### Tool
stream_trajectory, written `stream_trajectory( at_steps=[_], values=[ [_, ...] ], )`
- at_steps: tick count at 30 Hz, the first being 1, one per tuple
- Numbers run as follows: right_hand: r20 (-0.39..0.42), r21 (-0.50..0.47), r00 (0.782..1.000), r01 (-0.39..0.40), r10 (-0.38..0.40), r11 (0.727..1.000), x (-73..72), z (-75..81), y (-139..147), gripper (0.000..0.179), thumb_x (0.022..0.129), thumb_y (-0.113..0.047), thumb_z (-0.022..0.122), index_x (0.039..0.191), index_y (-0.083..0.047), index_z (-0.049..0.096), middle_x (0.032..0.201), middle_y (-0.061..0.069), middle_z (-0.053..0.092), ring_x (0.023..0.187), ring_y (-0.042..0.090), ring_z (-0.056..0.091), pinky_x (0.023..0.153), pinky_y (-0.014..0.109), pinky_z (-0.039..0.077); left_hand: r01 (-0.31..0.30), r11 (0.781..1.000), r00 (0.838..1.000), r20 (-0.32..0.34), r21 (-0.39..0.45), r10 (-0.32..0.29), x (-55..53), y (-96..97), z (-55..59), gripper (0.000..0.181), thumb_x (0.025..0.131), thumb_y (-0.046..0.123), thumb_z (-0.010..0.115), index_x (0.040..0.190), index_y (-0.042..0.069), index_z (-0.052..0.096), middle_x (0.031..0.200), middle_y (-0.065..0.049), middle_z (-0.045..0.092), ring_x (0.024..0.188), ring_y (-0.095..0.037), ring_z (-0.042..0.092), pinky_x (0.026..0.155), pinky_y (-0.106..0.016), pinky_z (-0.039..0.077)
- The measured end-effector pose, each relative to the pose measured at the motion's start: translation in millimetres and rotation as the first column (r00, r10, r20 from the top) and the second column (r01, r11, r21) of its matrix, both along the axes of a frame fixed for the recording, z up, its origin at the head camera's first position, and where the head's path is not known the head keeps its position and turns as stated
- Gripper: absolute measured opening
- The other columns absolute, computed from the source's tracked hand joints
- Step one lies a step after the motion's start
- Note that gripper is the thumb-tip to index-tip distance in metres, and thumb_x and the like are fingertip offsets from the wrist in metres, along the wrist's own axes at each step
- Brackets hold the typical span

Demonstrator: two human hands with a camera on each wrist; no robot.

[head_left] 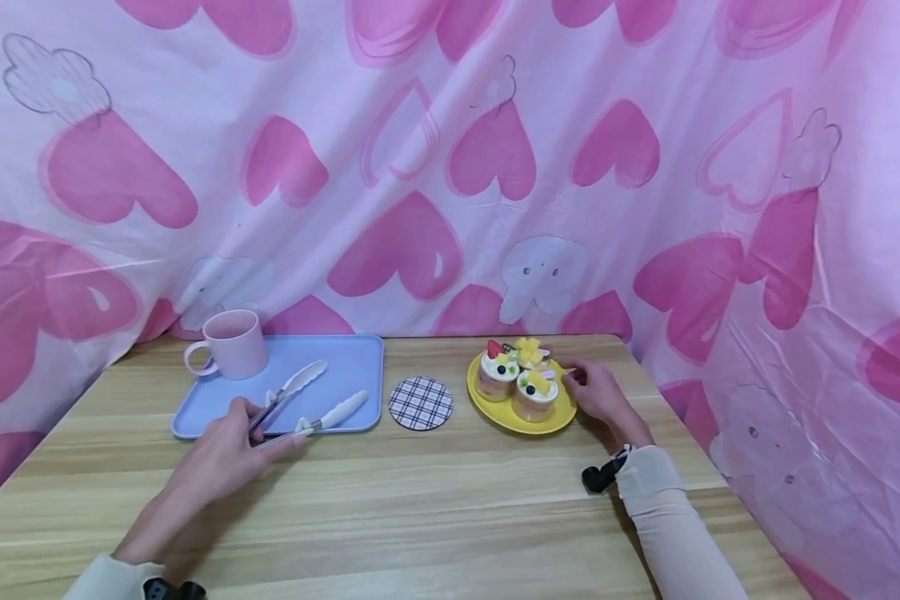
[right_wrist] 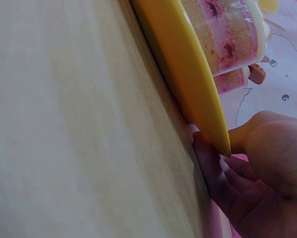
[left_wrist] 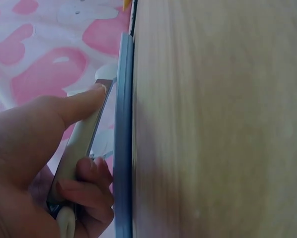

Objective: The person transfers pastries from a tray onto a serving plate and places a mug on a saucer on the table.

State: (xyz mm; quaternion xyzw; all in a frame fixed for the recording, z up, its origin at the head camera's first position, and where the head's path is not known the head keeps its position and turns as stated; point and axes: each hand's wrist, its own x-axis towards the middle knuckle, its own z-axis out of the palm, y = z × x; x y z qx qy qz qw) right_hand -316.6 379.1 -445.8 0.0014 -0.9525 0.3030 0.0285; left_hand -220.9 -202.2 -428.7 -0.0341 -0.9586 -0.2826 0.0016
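My left hand point(head_left: 221, 450) grips a pair of tongs point(head_left: 300, 379) with white tips, their arms spread apart over the blue tray point(head_left: 367, 358). In the left wrist view the thumb lies along one arm of the tongs point(left_wrist: 81, 139) and the other fingers curl at the lower end. At the right, my right hand point(head_left: 600, 392) pinches the rim of a yellow plate point(head_left: 521, 425); the right wrist view has the thumb above the plate's edge point(right_wrist: 198, 94) and fingers beneath. On the plate stand three dessert cups, among them one with a strawberry point(head_left: 497, 375).
A pink mug point(head_left: 236, 346) stands on the tray's left part. Between tray and plate lies a round checked coaster point(head_left: 421, 403). The wooden table point(head_left: 435, 517) ends at a pink heart-patterned curtain point(head_left: 397, 242) behind and at the right.
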Motion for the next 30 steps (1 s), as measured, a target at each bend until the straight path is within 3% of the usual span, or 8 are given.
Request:
stream_trajectory(
  at_steps=[6,11,15,20,30],
  values=[
    [0.004,-0.007,1.000,0.002,-0.002,1.000,-3.0,-0.4,-1.9,0.036,0.105,-0.021,0.053,0.140,-0.012,0.056,0.121,0.016,0.064,0.106,0.029,0.061,0.087,0.040,0.054,0.046,0.999,0.997,-0.056,-0.020,-0.047,4.4,-5.9,-0.5,0.075,0.077,0.073,0.070,0.101,0.006,0.045,0.074,-0.004,0.050,0.062,-0.015,0.047,0.050,-0.027,0.034],
    [-0.010,0.002,1.000,-0.008,0.008,1.000,-2.7,0.0,-1.4,0.036,0.104,-0.019,0.053,0.138,-0.010,0.057,0.119,0.017,0.064,0.106,0.029,0.061,0.087,0.041,0.054,0.088,0.995,0.995,-0.039,-0.048,-0.090,5.4,-12.7,0.6,0.073,0.077,0.073,0.070,0.099,0.009,0.043,0.070,-0.002,0.045,0.056,-0.014,0.044,0.046,-0.027,0.033],
    [-0.011,0.005,1.000,-0.016,0.016,1.000,-2.9,0.0,-0.6,0.036,0.104,-0.018,0.052,0.139,-0.009,0.057,0.118,0.017,0.064,0.104,0.029,0.061,0.085,0.039,0.054,0.074,0.990,0.997,-0.005,-0.120,-0.075,4.6,-17.5,2.7,0.079,0.074,0.081,0.066,0.101,0.011,0.043,0.068,-0.002,0.044,0.056,-0.015,0.044,0.046,-0.028,0.031],
    [-0.012,0.001,1.000,-0.015,0.015,1.000,-3.1,-0.4,-0.5,0.036,0.104,-0.018,0.052,0.139,-0.009,0.056,0.116,0.016,0.064,0.101,0.027,0.061,0.083,0.037,0.053,0.045,0.981,0.999,-0.019,-0.189,-0.049,5.4,-17.8,2.6,0.084,0.067,0.087,0.065,0.097,0.012,0.044,0.068,-0.002,0.043,0.058,-0.016,0.045,0.048,-0.032,0.028],
    [0.015,-0.003,1.000,0.013,-0.012,1.000,-1.7,-2.0,0.6,0.037,0.105,-0.021,0.052,0.140,-0.012,0.055,0.122,0.016,0.063,0.105,0.029,0.059,0.087,0.040,0.053,0.023,0.977,1.000,-0.008,-0.210,-0.025,1.5,-3.7,1.0,0.094,0.067,0.090,0.061,0.107,0.007,0.044,0.069,-0.005,0.044,0.058,-0.020,0.049,0.046,-0.034,0.033]
  ],
)
